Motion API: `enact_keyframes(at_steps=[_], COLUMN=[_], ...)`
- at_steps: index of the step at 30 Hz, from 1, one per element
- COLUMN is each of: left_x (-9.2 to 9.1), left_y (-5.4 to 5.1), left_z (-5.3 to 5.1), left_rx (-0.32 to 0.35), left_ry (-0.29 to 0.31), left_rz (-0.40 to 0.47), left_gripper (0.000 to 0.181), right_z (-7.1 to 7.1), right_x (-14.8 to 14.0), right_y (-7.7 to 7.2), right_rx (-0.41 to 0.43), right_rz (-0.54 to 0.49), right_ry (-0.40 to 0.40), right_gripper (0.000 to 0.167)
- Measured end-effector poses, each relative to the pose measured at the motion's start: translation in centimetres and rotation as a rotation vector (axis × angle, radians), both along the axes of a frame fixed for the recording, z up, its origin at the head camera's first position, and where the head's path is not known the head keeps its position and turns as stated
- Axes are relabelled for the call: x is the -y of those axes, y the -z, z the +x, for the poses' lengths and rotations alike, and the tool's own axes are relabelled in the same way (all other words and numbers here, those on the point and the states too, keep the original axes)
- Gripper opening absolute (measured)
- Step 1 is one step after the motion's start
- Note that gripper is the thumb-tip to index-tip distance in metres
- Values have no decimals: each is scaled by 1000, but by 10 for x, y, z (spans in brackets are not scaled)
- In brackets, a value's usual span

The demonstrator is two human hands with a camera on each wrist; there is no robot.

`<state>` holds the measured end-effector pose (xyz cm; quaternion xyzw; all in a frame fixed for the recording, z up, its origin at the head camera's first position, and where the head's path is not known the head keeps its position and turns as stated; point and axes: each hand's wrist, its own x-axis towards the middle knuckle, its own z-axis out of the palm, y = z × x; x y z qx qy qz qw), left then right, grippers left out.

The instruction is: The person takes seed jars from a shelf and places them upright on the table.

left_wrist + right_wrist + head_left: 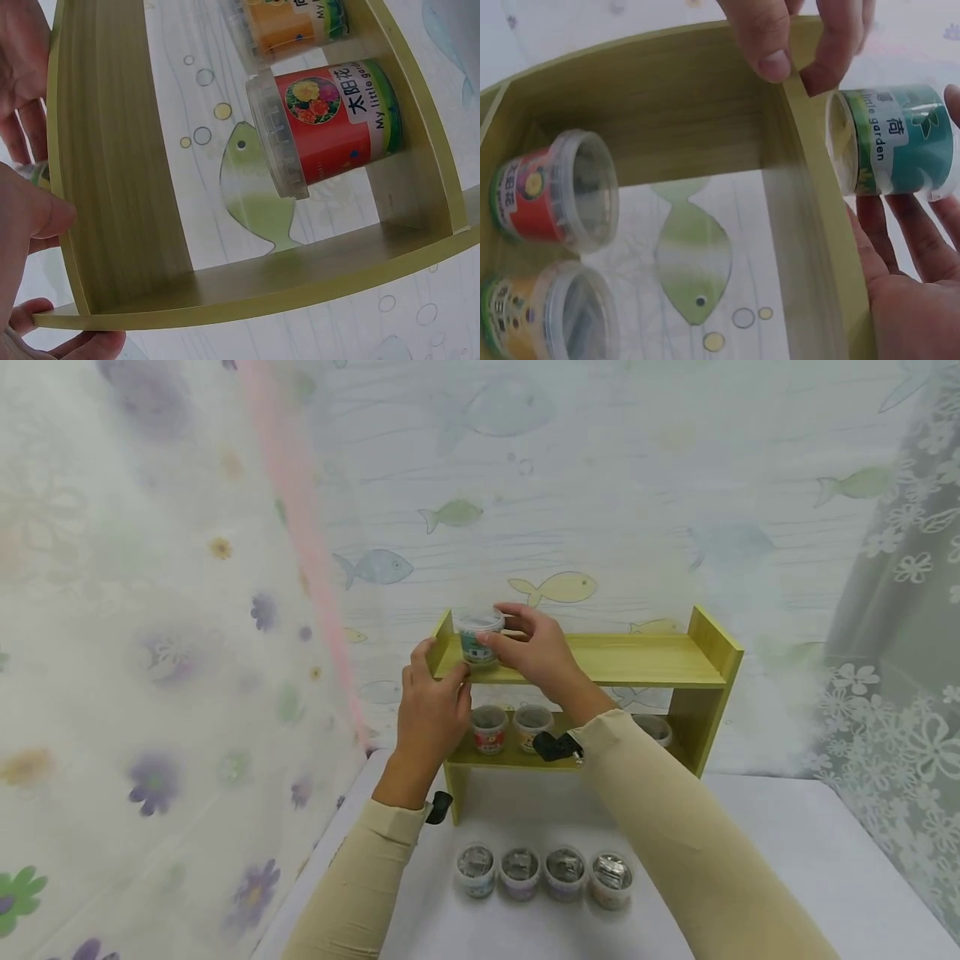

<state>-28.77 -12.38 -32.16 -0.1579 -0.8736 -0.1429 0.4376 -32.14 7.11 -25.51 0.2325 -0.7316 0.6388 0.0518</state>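
Observation:
At the upper left of a yellow-green two-tier wooden shelf (645,660), my right hand (543,652) holds a clear plastic tub with a teal label (478,647). In the right wrist view the teal tub (922,139) is at the top board, with fingers beside and behind it; whether it bears weight there I cannot tell. My left hand (435,706) grips the shelf's left upper corner, thumb at the board's front edge and fingers round the side panel. On the tier below stand a red-labelled tub (330,127) and an orange-labelled tub (296,26).
Another tub (654,729) stands at the right of the lower tier, partly behind my right arm. Several lidded tubs with silvery contents line up on the white table (420,902), including the leftmost tub (476,870). A fish-print curtain (637,485) hangs behind.

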Motion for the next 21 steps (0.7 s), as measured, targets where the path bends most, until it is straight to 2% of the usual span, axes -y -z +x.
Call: enact_keyframes(at_steps=[6,14,21], left_x=[-1,0,-1], left_y=[0,-3,-5], left_z=[0,1,5], left_rx=[9,35,52], left_ry=[-15,-19,-43], left_rz=[2,0,-23], left_gripper=[18,18,16], right_z=[11,34,58], right_x=[-17,-35,-55], right_y=[0,-1,15], right_rx=[-17,-61,-40], right_rz=[34,0,-7], right_ry=[13,12,33], right_gripper=[66,63,59])
